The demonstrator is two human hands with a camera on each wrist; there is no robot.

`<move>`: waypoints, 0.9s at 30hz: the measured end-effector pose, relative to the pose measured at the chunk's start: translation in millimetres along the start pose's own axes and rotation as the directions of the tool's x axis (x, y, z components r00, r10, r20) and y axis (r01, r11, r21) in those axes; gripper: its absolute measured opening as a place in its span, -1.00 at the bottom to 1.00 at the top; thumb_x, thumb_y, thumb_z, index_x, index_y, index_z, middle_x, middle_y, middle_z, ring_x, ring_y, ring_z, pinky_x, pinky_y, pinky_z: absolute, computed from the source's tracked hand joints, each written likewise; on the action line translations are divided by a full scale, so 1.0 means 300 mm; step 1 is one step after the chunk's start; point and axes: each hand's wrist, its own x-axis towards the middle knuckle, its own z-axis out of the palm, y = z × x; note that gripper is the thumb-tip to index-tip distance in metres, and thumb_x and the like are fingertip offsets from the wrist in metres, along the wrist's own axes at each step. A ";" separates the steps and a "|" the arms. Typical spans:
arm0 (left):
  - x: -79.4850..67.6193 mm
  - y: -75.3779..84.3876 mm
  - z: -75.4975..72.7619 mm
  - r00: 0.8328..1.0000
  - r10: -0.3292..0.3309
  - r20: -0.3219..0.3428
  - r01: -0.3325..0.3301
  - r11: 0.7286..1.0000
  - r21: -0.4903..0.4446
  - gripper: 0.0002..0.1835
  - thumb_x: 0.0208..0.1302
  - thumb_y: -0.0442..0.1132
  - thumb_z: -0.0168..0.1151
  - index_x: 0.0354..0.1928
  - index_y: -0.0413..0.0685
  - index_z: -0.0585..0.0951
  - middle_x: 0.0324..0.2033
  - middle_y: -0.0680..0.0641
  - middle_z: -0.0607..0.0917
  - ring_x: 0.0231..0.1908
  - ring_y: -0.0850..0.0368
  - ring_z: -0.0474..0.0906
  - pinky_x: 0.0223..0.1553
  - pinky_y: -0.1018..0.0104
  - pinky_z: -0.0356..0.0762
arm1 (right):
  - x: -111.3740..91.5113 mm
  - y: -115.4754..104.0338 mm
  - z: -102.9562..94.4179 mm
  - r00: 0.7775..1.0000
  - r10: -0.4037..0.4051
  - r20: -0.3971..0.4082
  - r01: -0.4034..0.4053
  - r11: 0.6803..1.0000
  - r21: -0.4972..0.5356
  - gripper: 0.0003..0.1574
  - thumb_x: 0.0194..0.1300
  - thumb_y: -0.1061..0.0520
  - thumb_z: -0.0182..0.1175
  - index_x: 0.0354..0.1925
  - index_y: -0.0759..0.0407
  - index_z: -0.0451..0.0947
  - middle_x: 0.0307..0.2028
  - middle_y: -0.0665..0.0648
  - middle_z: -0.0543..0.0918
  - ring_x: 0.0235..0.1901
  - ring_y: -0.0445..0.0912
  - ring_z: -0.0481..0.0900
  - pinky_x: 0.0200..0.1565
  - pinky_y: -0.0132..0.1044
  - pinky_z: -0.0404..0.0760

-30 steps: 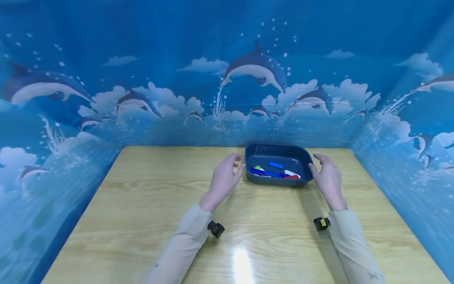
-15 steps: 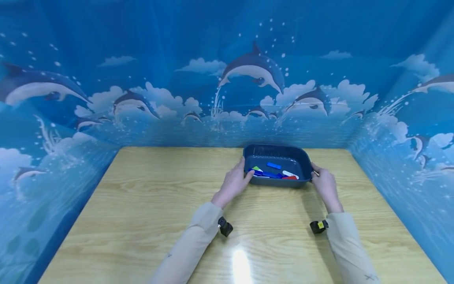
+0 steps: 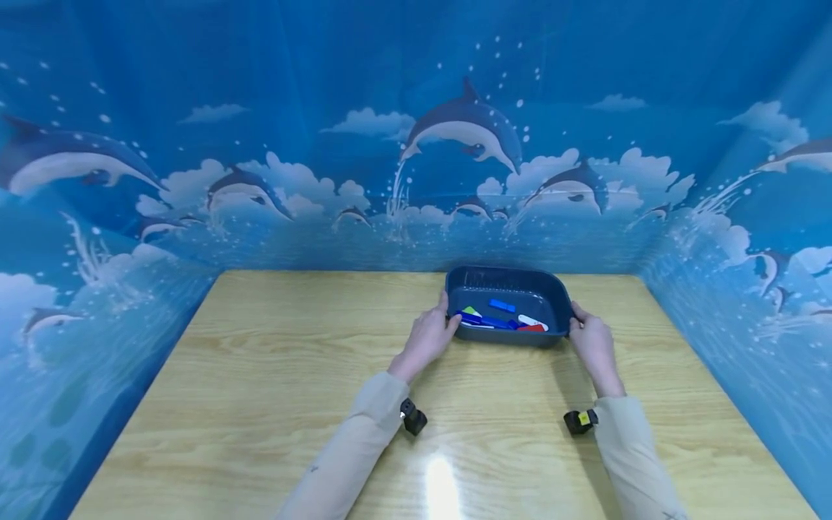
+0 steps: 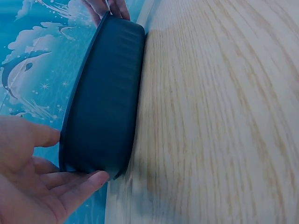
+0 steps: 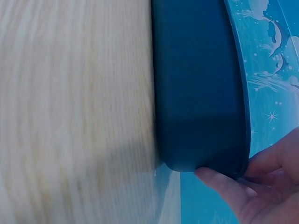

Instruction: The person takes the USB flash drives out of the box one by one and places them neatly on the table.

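A dark navy plastic bin (image 3: 507, 336) with rounded corners stands near the table's back edge. My left hand (image 3: 425, 341) grips its left end, thumb at the rim and fingers along the end wall. On the opposite end my right hand (image 3: 593, 341) holds the bin's rim corner between thumb and fingers. Inside lie a blue marker-like stick (image 3: 495, 322), a short blue piece (image 3: 502, 305), a white piece (image 3: 533, 322), a red piece (image 3: 531, 328) and a partly covered green piece (image 3: 472, 311). Both wrist views show the bin's outer wall (image 4: 103, 93) close against the wood.
A light wood-grain table (image 3: 292, 361) carries the bin. Blue curtains (image 3: 312, 130) printed with dolphins rise behind it and along both sides. Small black cameras (image 3: 413, 417) sit at both wrists.
The left hand has come right from beside the bin and taken hold of its left end. The right hand's fingers have closed onto the right end.
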 end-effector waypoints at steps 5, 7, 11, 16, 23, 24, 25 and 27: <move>-0.010 -0.006 -0.012 1.000 -0.008 0.005 0.008 1.000 -0.001 -0.30 0.59 -0.08 0.03 0.56 -0.24 0.05 0.18 -0.27 0.64 -0.15 -0.14 0.66 0.29 -0.02 0.48 | -0.005 -0.012 0.013 1.000 0.006 0.008 -0.006 1.000 0.012 -0.41 0.52 0.23 -0.13 0.43 0.37 0.26 0.32 0.56 0.33 -0.28 0.22 0.50 -0.39 -0.20 0.39; -0.013 -0.010 -0.019 1.000 -0.013 0.002 0.013 1.000 0.000 -0.30 0.59 -0.09 0.04 0.56 -0.24 0.05 0.29 -0.26 0.54 0.02 -0.14 0.65 0.34 -0.03 0.43 | -0.007 -0.016 0.019 1.000 0.002 0.006 -0.002 1.000 0.018 -0.41 0.51 0.23 -0.12 0.43 0.36 0.26 0.32 0.55 0.35 -0.27 0.21 0.50 -0.39 -0.20 0.40; -0.019 -0.021 -0.032 1.000 -0.030 0.004 0.030 0.999 -0.018 -0.29 0.59 -0.09 0.04 0.57 -0.23 0.04 0.37 -0.25 0.46 0.17 -0.13 0.59 0.38 -0.02 0.38 | -0.013 -0.026 0.032 1.000 -0.020 -0.015 0.021 0.999 0.029 -0.43 0.50 0.25 -0.10 0.41 0.38 0.30 0.25 0.55 0.45 -0.44 0.09 0.48 -0.47 -0.26 0.40; -0.029 -0.041 -0.047 0.999 -0.048 0.000 0.048 0.999 -0.018 -0.30 0.59 -0.09 0.04 0.57 -0.23 0.05 0.42 -0.23 0.40 0.29 -0.12 0.50 0.36 0.04 0.41 | -0.022 -0.046 0.047 0.999 -0.042 -0.014 0.042 0.998 0.038 -0.43 0.48 0.27 -0.08 0.40 0.38 0.32 0.20 0.55 0.49 -0.55 -0.06 0.41 -0.51 -0.31 0.40; -0.044 -0.075 -0.072 0.998 -0.064 -0.019 0.063 0.998 -0.030 -0.30 0.58 -0.09 0.04 0.56 -0.23 0.06 0.42 -0.23 0.38 0.08 -0.20 0.61 0.33 0.02 0.46 | -0.036 -0.074 0.072 0.997 -0.075 -0.002 0.074 0.994 0.081 -0.43 0.48 0.27 -0.07 0.39 0.41 0.31 0.14 0.56 0.55 -0.59 -0.12 0.39 -0.58 -0.38 0.38; -0.046 -0.079 -0.075 0.997 -0.068 -0.022 0.067 0.997 -0.031 -0.31 0.59 -0.09 0.04 0.56 -0.23 0.06 0.42 -0.23 0.38 0.08 -0.20 0.61 0.32 0.02 0.46 | -0.037 -0.078 0.076 0.997 -0.078 0.000 0.078 0.993 0.088 -0.43 0.48 0.27 -0.07 0.39 0.42 0.31 0.11 0.56 0.58 -0.59 -0.13 0.40 -0.59 -0.39 0.38; -0.048 -0.084 -0.078 0.997 -0.070 -0.026 0.069 0.997 -0.028 -0.31 0.58 -0.09 0.04 0.56 -0.23 0.06 0.42 -0.23 0.38 0.08 -0.20 0.61 0.32 0.01 0.46 | -0.037 -0.081 0.080 0.997 -0.081 -0.002 0.080 0.992 0.096 -0.43 0.48 0.27 -0.06 0.39 0.42 0.31 0.08 0.55 0.60 -0.60 -0.14 0.39 -0.60 -0.40 0.37; -0.051 -0.091 -0.085 0.997 -0.069 -0.036 0.068 0.997 -0.022 -0.31 0.58 -0.10 0.04 0.56 -0.24 0.08 0.41 -0.24 0.40 -0.01 -0.13 0.65 0.29 0.02 0.50 | -0.038 -0.087 0.089 0.997 -0.082 0.003 0.081 0.991 0.108 -0.43 0.48 0.27 -0.06 0.39 0.42 0.31 0.04 0.54 0.62 -0.60 -0.16 0.39 -0.60 -0.40 0.37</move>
